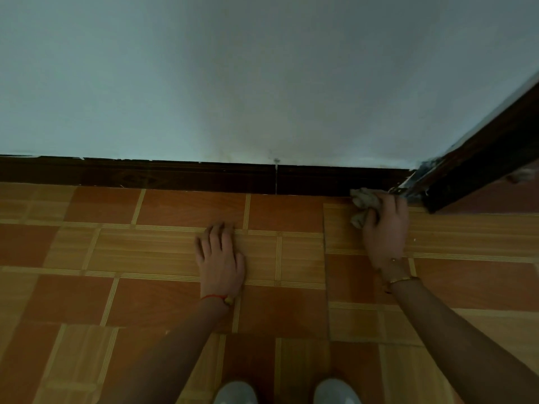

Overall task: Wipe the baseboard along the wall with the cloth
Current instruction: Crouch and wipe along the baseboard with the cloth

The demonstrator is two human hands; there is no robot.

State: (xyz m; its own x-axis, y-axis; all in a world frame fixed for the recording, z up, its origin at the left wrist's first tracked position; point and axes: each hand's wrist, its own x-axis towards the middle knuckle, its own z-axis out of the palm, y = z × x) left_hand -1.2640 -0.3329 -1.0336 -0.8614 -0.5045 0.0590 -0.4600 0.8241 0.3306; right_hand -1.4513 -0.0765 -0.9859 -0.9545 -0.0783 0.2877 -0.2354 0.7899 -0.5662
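The right hand (385,228) was closed around a crumpled grey cloth (364,204), pressing it against the foot of the dark baseboard (204,176) near the corner where a dark door frame (478,167) met the pale wall (262,83). The left hand (220,258) held nothing and lay flat, fingers spread, on the orange patterned tile floor (116,258), well apart from the cloth.
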